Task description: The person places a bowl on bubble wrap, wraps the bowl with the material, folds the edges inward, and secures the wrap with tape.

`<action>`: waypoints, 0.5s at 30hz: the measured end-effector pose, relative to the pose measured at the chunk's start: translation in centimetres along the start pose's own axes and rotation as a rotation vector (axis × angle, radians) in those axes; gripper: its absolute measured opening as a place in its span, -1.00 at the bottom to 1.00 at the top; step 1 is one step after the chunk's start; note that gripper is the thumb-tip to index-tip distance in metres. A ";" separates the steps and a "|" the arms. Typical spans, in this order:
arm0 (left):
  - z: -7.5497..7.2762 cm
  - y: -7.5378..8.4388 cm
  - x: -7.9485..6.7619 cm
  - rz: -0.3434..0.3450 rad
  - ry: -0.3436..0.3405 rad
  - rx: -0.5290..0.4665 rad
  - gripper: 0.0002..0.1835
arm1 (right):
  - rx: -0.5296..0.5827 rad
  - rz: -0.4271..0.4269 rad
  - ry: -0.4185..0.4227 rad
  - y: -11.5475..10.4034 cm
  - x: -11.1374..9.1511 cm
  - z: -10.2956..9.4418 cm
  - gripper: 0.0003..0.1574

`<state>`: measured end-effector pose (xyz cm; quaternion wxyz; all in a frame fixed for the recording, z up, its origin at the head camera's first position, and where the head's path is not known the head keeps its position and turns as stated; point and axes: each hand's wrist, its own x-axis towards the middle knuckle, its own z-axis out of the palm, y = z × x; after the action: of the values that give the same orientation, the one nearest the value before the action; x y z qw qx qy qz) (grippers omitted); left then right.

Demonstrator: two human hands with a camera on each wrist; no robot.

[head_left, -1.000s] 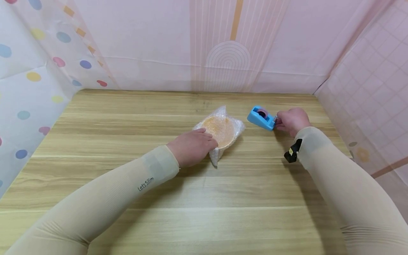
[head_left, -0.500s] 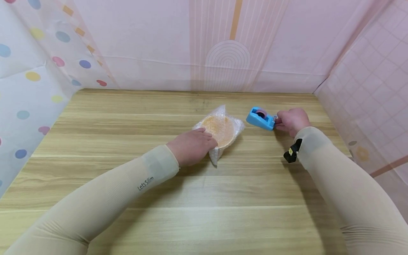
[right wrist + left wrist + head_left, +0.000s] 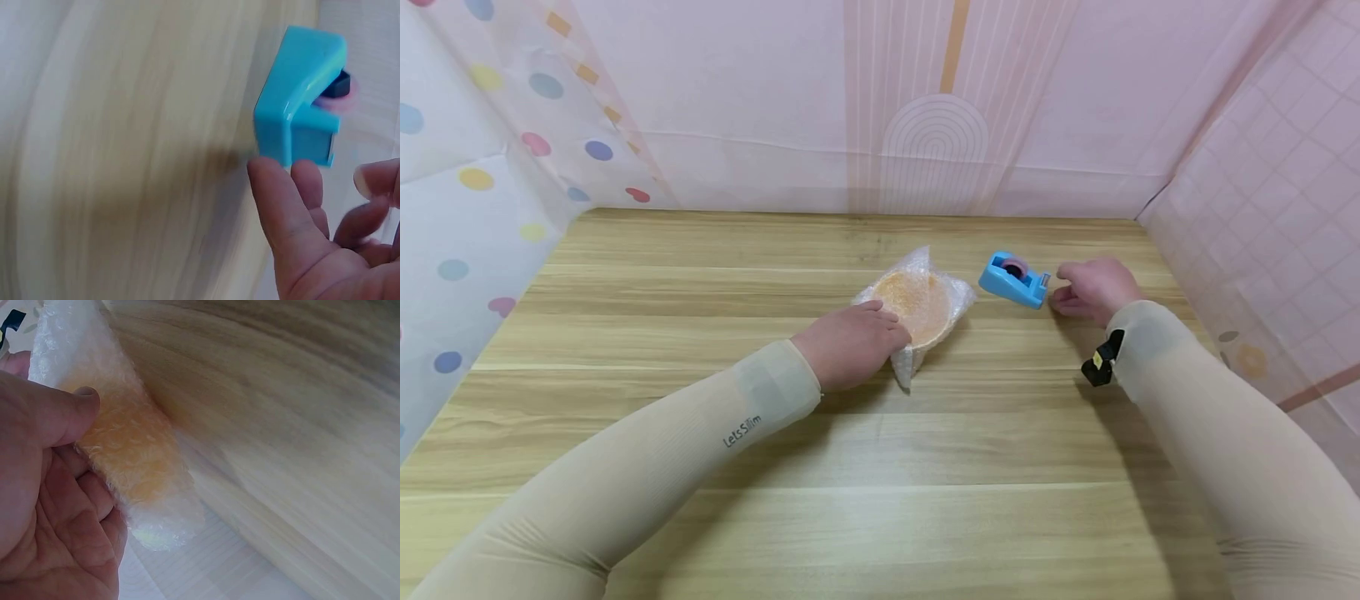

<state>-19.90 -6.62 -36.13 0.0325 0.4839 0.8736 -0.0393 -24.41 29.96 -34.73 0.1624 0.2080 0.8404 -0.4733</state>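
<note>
A round orange dish [image 3: 917, 302] in clear bubble wrap lies mid-table in the head view. My left hand [image 3: 852, 346] grips its near left edge. In the left wrist view, the thumb presses on the bubble wrap [image 3: 134, 453] while the other fingers curl against its side. To the right sits a light blue tape dispenser [image 3: 1018, 291] with a pinkish tape roll [image 3: 1015, 264] on a dark core. My right hand [image 3: 1101, 289] is just right of its cutter end, fingers spread and loosely bent. The right wrist view shows nothing visible between those fingers; clear tape there would be hard to see.
The wood-grain table [image 3: 880, 500] reaches a pink patterned wall covering [image 3: 760, 108] at the back. Similar sheets stand at both sides; the right one [image 3: 1285, 217] is near my right arm. A small black device [image 3: 1099, 362] is strapped to the right wrist.
My right hand has drawn slightly to the right, off the dispenser's cutter end, and its fingers have parted. The dispenser has barely shifted. My left hand stays on the wrapped dish.
</note>
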 end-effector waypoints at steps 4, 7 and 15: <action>0.1 -0.1 0.0 0.004 0.008 0.004 -0.80 | -0.032 0.035 -0.032 0.4 -0.1 -0.6 -0.17; 0.1 -0.1 0.0 0.007 0.017 0.005 -0.81 | -0.057 0.043 -0.044 0.6 -0.1 -0.7 -0.17; 0.0 0.0 -0.1 0.010 0.030 0.008 -0.81 | -0.244 0.036 -0.080 0.8 0.0 -1.1 -0.23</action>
<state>-19.86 -6.68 -36.16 0.0176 0.4891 0.8714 -0.0353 -24.08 31.32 -34.77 0.2283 0.1829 0.8807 -0.3725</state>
